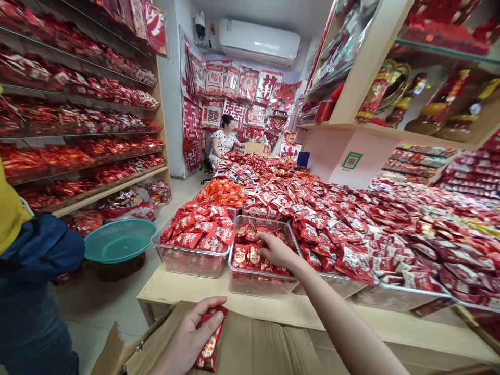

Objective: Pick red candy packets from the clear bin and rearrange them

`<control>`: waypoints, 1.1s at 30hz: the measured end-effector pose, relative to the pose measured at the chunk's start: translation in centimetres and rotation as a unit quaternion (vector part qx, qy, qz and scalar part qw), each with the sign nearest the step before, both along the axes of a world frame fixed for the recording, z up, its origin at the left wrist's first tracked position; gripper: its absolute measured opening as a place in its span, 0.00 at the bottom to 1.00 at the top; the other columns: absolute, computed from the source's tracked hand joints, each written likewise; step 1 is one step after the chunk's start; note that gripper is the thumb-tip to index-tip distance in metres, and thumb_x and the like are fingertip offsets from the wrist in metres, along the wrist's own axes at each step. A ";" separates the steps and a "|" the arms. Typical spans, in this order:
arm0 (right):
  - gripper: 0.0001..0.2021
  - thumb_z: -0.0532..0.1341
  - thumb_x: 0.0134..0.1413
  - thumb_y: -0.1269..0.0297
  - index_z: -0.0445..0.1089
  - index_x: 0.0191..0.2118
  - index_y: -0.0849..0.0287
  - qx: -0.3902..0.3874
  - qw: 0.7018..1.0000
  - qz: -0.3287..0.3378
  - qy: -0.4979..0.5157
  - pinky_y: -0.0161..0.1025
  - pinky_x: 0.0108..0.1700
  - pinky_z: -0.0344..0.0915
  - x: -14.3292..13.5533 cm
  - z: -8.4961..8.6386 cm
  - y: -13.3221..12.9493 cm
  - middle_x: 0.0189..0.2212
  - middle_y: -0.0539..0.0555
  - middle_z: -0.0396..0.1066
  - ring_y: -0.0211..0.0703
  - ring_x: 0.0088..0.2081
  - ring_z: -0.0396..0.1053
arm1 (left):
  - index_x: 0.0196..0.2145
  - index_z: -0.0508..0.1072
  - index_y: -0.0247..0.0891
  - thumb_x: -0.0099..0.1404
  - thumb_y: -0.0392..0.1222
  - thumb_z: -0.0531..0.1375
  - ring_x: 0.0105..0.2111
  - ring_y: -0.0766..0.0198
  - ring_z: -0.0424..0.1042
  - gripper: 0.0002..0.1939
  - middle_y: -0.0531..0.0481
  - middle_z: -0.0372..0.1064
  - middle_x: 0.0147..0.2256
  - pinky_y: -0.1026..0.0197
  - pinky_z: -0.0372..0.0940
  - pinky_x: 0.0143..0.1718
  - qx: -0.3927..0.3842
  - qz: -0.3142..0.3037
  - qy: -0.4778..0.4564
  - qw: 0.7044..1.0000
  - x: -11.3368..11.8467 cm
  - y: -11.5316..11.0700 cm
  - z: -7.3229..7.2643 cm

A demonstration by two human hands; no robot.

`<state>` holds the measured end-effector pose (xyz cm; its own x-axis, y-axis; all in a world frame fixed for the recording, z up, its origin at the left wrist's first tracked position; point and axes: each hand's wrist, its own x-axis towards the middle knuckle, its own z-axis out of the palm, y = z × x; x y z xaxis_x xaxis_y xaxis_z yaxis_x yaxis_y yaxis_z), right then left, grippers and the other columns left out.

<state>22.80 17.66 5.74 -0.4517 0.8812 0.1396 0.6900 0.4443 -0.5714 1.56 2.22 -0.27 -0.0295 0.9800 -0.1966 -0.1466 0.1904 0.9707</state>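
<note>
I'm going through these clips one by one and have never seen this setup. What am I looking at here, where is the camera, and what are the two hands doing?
There is no machine: a person wears one camera on the head, looking forward and down at their own bare hands. The left hand holds a stack of red packets over an open cardboard box. The right hand reaches into a clear plastic bin and touches the red and gold packets inside. More bins and heaps of red sweets cover the counter. A teal basin sits to the left. Another person sits at the back of the shop.
</note>
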 end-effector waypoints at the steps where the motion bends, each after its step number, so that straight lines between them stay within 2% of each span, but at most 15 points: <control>1: 0.14 0.58 0.45 0.74 0.66 0.41 0.61 0.032 0.999 -0.014 0.003 0.38 0.41 0.60 -0.3 -0.5 0.0 0.35 0.55 0.68 0.42 0.37 0.65 | 0.36 0.76 0.43 0.48 0.51 0.63 0.39 0.59 0.69 0.17 0.52 0.75 0.36 0.64 0.63 0.39 -0.002 0.001 -0.001 1.000 0.0 0.0 0.0; 4: 0.10 0.58 0.46 0.72 0.67 0.38 0.62 0.115 0.992 -0.057 0.012 0.38 0.41 0.60 -0.7 -1.5 -0.4 0.37 0.57 0.66 0.42 0.38 0.64 | 0.37 0.76 0.43 0.47 0.51 0.64 0.40 0.58 0.69 0.18 0.51 0.75 0.37 0.64 0.62 0.40 -0.014 -0.007 0.000 1.000 0.0 -0.1 0.4; 6: 0.05 0.58 0.47 0.71 0.68 0.33 0.62 0.125 0.991 -0.050 0.007 0.37 0.39 0.61 -0.6 -1.7 -0.3 0.34 0.56 0.66 0.41 0.36 0.64 | 0.37 0.75 0.42 0.47 0.51 0.64 0.40 0.58 0.69 0.19 0.51 0.74 0.37 0.64 0.62 0.40 -0.019 -0.005 -0.002 1.000 0.1 -0.2 0.6; 9: 0.03 0.57 0.48 0.71 0.68 0.29 0.61 0.127 0.991 -0.029 0.014 0.36 0.37 0.61 -0.3 -1.1 0.0 0.29 0.54 0.66 0.40 0.33 0.64 | 0.43 0.71 0.42 0.47 0.51 0.64 0.34 0.61 0.70 0.25 0.52 0.74 0.32 0.64 0.63 0.36 -0.012 0.007 -0.027 1.000 0.3 -0.1 0.5; 11: 0.05 0.55 0.50 0.71 0.68 0.29 0.61 0.162 0.985 -0.040 0.048 0.37 0.38 0.61 -0.3 -0.4 -0.5 0.29 0.54 0.67 0.41 0.33 0.64 | 0.49 0.65 0.41 0.49 0.50 0.63 0.31 0.62 0.70 0.29 0.54 0.72 0.28 0.64 0.63 0.34 -0.001 0.024 -0.046 0.999 0.4 0.1 0.2; 13: 0.06 0.53 0.52 0.69 0.67 0.31 0.59 0.204 0.974 -0.043 0.092 0.38 0.38 0.61 -0.8 0.0 -2.2 0.30 0.55 0.67 0.42 0.34 0.64 | 0.52 0.61 0.40 0.50 0.49 0.62 0.29 0.63 0.69 0.31 0.55 0.71 0.26 0.65 0.63 0.32 0.002 0.035 -0.056 0.998 0.3 0.3 -0.1; 15: 0.06 0.52 0.54 0.68 0.66 0.33 0.58 0.206 0.970 -0.025 0.126 0.38 0.37 0.61 -1.7 -0.4 -5.2 0.30 0.55 0.68 0.42 0.34 0.64 | 0.52 0.58 0.40 0.52 0.48 0.62 0.29 0.64 0.69 0.32 0.54 0.71 0.28 0.64 0.63 0.31 -0.004 0.043 -0.063 0.997 0.2 0.5 -0.1; 16: 0.06 0.52 0.53 0.68 0.66 0.33 0.58 0.181 0.973 -0.015 0.144 0.37 0.35 0.61 -2.4 -0.9 -7.1 0.29 0.54 0.68 0.41 0.32 0.64 | 0.53 0.57 0.40 0.52 0.49 0.61 0.28 0.63 0.69 0.32 0.53 0.71 0.29 0.63 0.63 0.30 -0.008 0.047 -0.063 0.997 0.2 0.5 0.0; 18: 0.06 0.56 0.51 0.64 0.65 0.36 0.57 0.075 0.984 0.027 0.157 0.35 0.29 0.60 -3.8 -2.4 -11.0 0.27 0.52 0.67 0.38 0.26 0.63 | 0.52 0.57 0.40 0.53 0.49 0.60 0.28 0.62 0.70 0.31 0.52 0.71 0.29 0.62 0.64 0.31 -0.007 0.056 -0.040 0.998 0.2 0.4 0.2; 20: 0.19 0.62 0.44 0.61 0.61 0.45 0.55 -0.064 0.978 0.073 0.186 0.32 0.24 0.57 -5.2 -4.2 -14.0 0.30 0.51 0.66 0.34 0.23 0.60 | 0.50 0.60 0.40 0.54 0.50 0.59 0.31 0.60 0.70 0.27 0.51 0.72 0.31 0.60 0.64 0.35 0.008 0.060 0.014 0.998 0.3 0.3 0.4; 22: 0.24 0.64 0.42 0.61 0.58 0.48 0.55 -0.152 0.957 0.089 0.230 0.30 0.22 0.55 -6.3 -5.7 -15.3 0.27 0.48 0.64 0.32 0.22 0.58 | 0.46 0.64 0.40 0.54 0.49 0.59 0.37 0.59 0.69 0.22 0.50 0.71 0.35 0.61 0.62 0.40 0.030 0.051 0.067 0.996 0.3 0.2 0.4; 24: 0.24 0.63 0.43 0.62 0.56 0.47 0.55 -0.204 0.934 0.076 0.283 0.29 0.22 0.53 -6.8 -6.9 -15.3 0.24 0.46 0.61 0.32 0.22 0.57 | 0.43 0.66 0.41 0.55 0.48 0.58 0.42 0.58 0.67 0.17 0.50 0.70 0.40 0.62 0.60 0.43 0.041 0.039 0.085 0.995 0.2 0.1 0.2; 29: 0.18 0.65 0.40 0.60 0.60 0.38 0.58 -0.270 0.878 0.043 0.393 0.31 0.25 0.56 -6.7 -8.8 -14.0 0.24 0.46 0.61 0.33 0.24 0.59 | 0.43 0.65 0.43 0.55 0.47 0.58 0.39 0.60 0.68 0.17 0.53 0.71 0.37 0.63 0.62 0.40 0.018 -0.001 -0.005 1.000 -0.1 -0.2 0.1; 31: 0.15 0.65 0.41 0.60 0.62 0.35 0.59 -0.259 0.887 0.043 0.379 0.32 0.27 0.58 -6.3 -8.6 -14.0 0.24 0.48 0.63 0.34 0.25 0.61 | 0.43 0.65 0.43 0.54 0.45 0.61 0.37 0.61 0.68 0.18 0.53 0.71 0.34 0.64 0.62 0.39 0.028 -0.006 -0.015 0.999 -0.1 -0.3 0.4; 33: 0.11 0.63 0.44 0.61 0.64 0.35 0.58 -0.184 0.930 0.041 0.315 0.34 0.28 0.60 -5.5 -7.3 -14.0 0.26 0.50 0.66 0.36 0.26 0.63 | 0.43 0.65 0.43 0.53 0.45 0.62 0.35 0.62 0.68 0.19 0.54 0.71 0.32 0.65 0.62 0.37 0.036 -0.003 -0.015 0.999 0.0 -0.3 0.5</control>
<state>17.28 3.65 -1.59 -0.4506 0.8876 0.0956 0.1395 0.1758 -0.9745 1.56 1.89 0.22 -0.0193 0.9917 -0.1273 -0.1743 0.1220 0.9771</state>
